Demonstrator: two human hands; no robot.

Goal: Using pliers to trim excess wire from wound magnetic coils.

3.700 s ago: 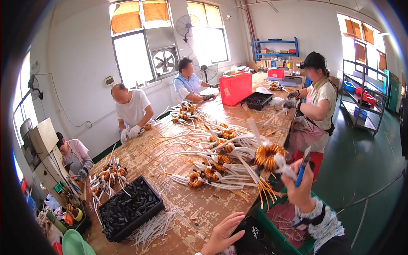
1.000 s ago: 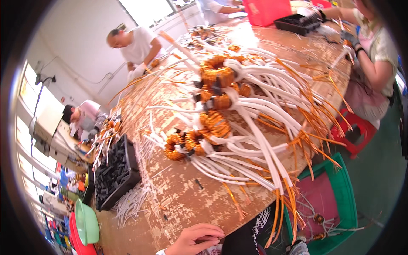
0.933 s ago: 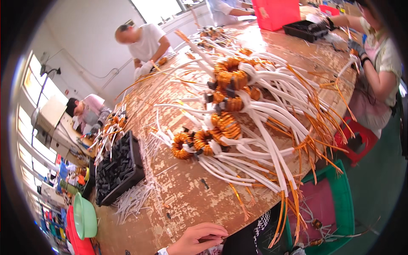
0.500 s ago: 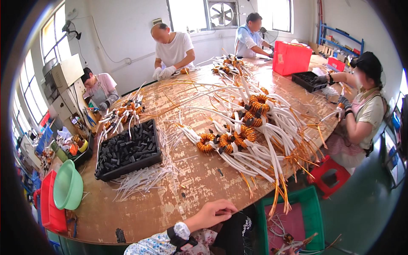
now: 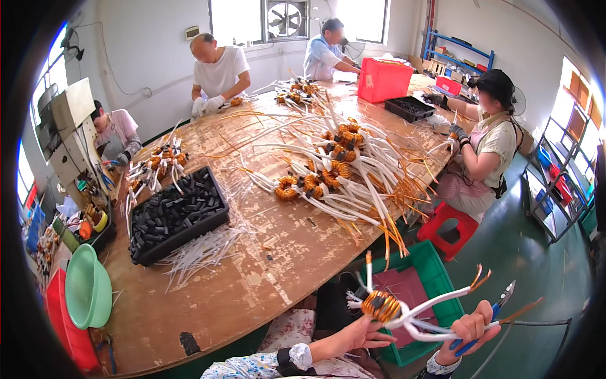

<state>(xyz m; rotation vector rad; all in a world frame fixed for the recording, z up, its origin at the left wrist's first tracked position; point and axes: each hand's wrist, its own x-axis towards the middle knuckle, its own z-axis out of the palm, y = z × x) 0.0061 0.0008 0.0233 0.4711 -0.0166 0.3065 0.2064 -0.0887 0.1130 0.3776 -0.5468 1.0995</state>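
A copper-wound ring coil (image 5: pixel 381 306) with white-sleeved leads and bare copper ends is up off the table, over the green crate. My left hand (image 5: pixel 353 336) is right at the coil's lower edge, fingers stretched out and apart; whether they touch it is hard to tell. In my right hand (image 5: pixel 470 328) the fingers are closed around the coil's white leads (image 5: pixel 429 336). That same hand also grips blue-handled cutting pliers (image 5: pixel 502 299), their metal jaws pointing up and away to the right.
Below the coil stands a green crate (image 5: pixel 435 259). On the worn wooden table (image 5: pixel 252 287) lie a heap of similar coils (image 5: pixel 334 174), a black tray (image 5: pixel 214 221) of short black tubes, and loose white sleeves (image 5: pixel 205 252). A green basin (image 5: pixel 88 287) stands left. Several co-workers sit around the table.
My right hand has come into clear view with the coil's leads and the pliers. The left hand has moved right, from the table edge to the coil. The whole view has shifted to the right.
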